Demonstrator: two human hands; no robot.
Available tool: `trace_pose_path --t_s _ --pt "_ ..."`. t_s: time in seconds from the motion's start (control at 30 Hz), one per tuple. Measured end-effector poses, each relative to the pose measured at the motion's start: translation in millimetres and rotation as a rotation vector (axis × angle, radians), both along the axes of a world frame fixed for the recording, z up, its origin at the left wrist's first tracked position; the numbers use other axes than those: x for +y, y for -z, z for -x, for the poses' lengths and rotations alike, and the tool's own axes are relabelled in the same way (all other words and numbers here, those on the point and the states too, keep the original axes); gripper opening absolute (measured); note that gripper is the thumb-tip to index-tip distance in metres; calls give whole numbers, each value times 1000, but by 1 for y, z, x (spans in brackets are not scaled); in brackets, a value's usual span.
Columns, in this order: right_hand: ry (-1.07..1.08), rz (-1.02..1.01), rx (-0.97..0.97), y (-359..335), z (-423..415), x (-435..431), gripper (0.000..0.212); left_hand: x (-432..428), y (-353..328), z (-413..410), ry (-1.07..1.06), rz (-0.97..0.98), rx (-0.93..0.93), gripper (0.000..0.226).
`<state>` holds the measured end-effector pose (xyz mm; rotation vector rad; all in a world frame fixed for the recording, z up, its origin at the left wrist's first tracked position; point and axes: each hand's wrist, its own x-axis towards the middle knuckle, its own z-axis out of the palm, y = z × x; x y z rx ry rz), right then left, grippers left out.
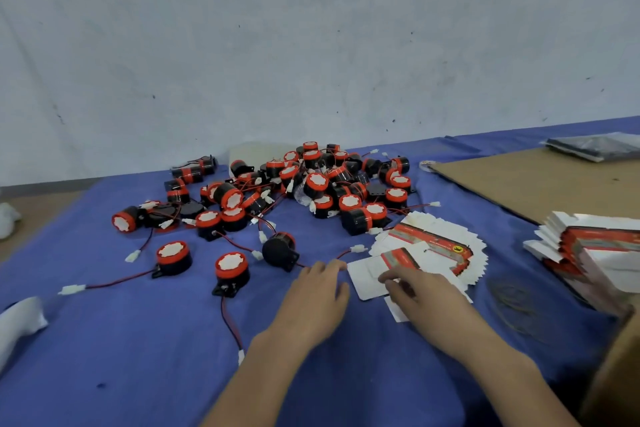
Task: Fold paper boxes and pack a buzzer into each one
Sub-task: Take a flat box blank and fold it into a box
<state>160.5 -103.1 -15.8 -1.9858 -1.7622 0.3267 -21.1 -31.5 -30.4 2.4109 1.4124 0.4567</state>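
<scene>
**While the buzzers wait in a heap, one flat box blank is being lifted off its stack**

Where a blue cloth covers the table, a person's two bare forearms reach in from the bottom edge. The left hand lies palm down on the cloth with its fingers loose and spread, holding nothing, just beside the left edge of the top box blank. The right hand rests its fingertips on that blank. Blur hides whether the thumb has hooked under an edge, so I cannot tell if it is gripped.

The blank, white with a red printed panel, sits on a fanned stack of blanks. A second bundle lies further right. Red-and-black buzzers with trailing wires are piled behind, and the nearest buzzer stands alone left of the hands.

The step appears to be separating a single blank. It would go best by sliding the top sheet clear, steadying the stack with the free left hand, and checking that only one sheet comes away before folding.
</scene>
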Motion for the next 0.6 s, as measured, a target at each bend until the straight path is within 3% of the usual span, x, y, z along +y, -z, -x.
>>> trace_pose_path --t_s 0.1,0.17,0.27,0.37,0.5,0.6 --pt "219 -77 -113 -3 -12 -6 38 -4 5 -11 50 -18 23 44" --pt "371 31 -99 -2 -17 -9 53 -6 8 -20 84 -2 43 51" --pt "377 186 -62 3 -12 -13 60 -7 13 -28 106 31 94 57" --pt "388 104 -22 2 -10 -11 54 -7 17 -32 108 -32 147 55" --pt "365 -302 603 -8 -14 -5 35 -9 9 -35 45 -91 22 46" --pt "214 -467 917 -13 -16 0 32 -9 -8 -29 -23 -191 -221 47"
